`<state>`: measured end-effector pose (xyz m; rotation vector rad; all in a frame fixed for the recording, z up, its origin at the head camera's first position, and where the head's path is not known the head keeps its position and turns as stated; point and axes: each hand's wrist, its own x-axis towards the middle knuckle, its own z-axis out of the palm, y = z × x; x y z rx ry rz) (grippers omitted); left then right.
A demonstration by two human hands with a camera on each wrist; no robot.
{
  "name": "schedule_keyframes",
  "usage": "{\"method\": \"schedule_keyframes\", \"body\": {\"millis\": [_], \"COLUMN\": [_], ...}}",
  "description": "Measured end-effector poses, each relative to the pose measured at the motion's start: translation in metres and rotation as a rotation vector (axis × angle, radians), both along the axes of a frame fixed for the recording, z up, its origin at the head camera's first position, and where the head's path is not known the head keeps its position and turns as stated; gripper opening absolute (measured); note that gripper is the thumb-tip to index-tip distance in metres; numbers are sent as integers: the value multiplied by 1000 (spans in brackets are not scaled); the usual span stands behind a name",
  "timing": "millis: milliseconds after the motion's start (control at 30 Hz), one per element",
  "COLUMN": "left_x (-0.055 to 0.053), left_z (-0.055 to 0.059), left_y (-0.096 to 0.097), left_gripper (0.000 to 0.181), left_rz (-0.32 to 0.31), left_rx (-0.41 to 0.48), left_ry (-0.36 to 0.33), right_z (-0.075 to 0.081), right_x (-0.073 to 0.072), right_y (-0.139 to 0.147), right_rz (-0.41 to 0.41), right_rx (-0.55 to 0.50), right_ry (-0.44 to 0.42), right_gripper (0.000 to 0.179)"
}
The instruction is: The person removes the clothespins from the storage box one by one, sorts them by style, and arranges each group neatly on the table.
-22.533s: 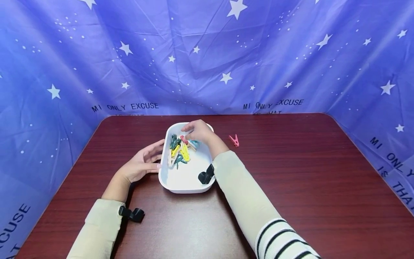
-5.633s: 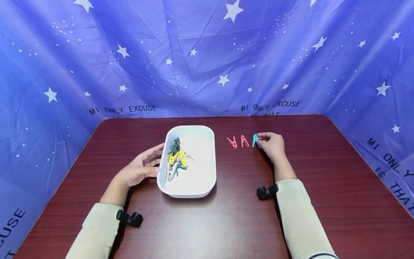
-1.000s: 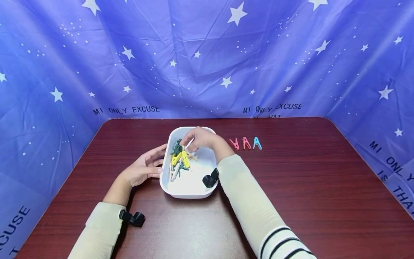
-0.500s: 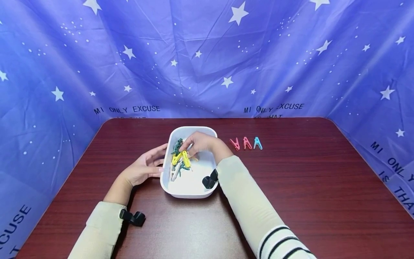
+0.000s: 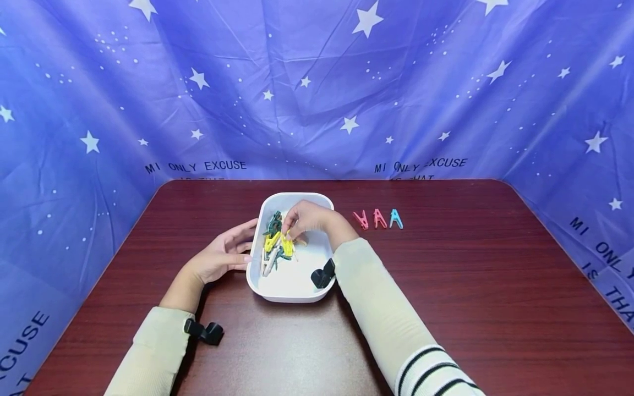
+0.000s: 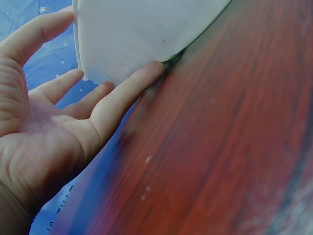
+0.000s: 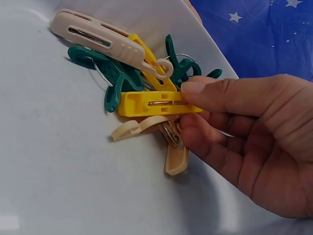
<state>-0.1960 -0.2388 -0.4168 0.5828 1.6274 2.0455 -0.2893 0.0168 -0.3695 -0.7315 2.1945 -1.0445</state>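
Observation:
My right hand (image 5: pixel 309 217) reaches into the white plastic tub (image 5: pixel 289 298). Between thumb and fingers it pinches one end of a yellow clothespin (image 7: pixel 151 104), clearly seen in the right wrist view. Around that lie a beige clothespin (image 7: pixel 100 38), dark green clothespins (image 7: pixel 117 78), a second yellow clothespin (image 7: pixel 146 54) and a peach clothespin (image 7: pixel 173 159). Against the tub's left side, my left hand (image 5: pixel 218 256) rests with spread fingers; in the left wrist view its fingertips (image 6: pixel 151 73) touch the outer wall.
On the dark red wooden table (image 5: pixel 470 275), right of the tub, two pink clothespins (image 5: pixel 379 218) and a blue clothespin (image 5: pixel 395 218) lie in a row. A blue star-printed cloth (image 5: pixel 317 82) hangs behind and at both sides. Black straps with small devices (image 5: pixel 204 332) sit on both wrists.
Two more clothespins, one pink and one blue, have joined the first pink one on the table. Over the last second my right hand has lowered within the tub and taken hold of a yellow clothespin.

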Motion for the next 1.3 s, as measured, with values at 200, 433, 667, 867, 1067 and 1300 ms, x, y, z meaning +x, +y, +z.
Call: {"method": "schedule_keyframes", "body": {"millis": [200, 433, 667, 867, 1067, 1300], "left_x": [0, 1, 0, 0, 1, 1], "left_z": [0, 3, 3, 2, 2, 0], "left_y": [0, 2, 1, 1, 0, 1], "left_gripper": [85, 87, 87, 86, 86, 85], "left_rz": [5, 8, 4, 5, 3, -6], "left_rx": [-6, -15, -12, -15, -10, -3], "left_ry": [-6, -3, -8, -6, -7, 9], "right_z": [1, 6, 15, 26, 35, 41], "right_x": [1, 3, 2, 1, 5, 12], "right_y": [0, 2, 5, 12, 24, 41], "right_rz": [-23, -21, -15, -15, -15, -37], "right_rx": [5, 3, -2, 1, -22, -123], "right_ry": [31, 52, 77, 134, 178, 157], "right_gripper": [7, 7, 10, 12, 11, 11]}}
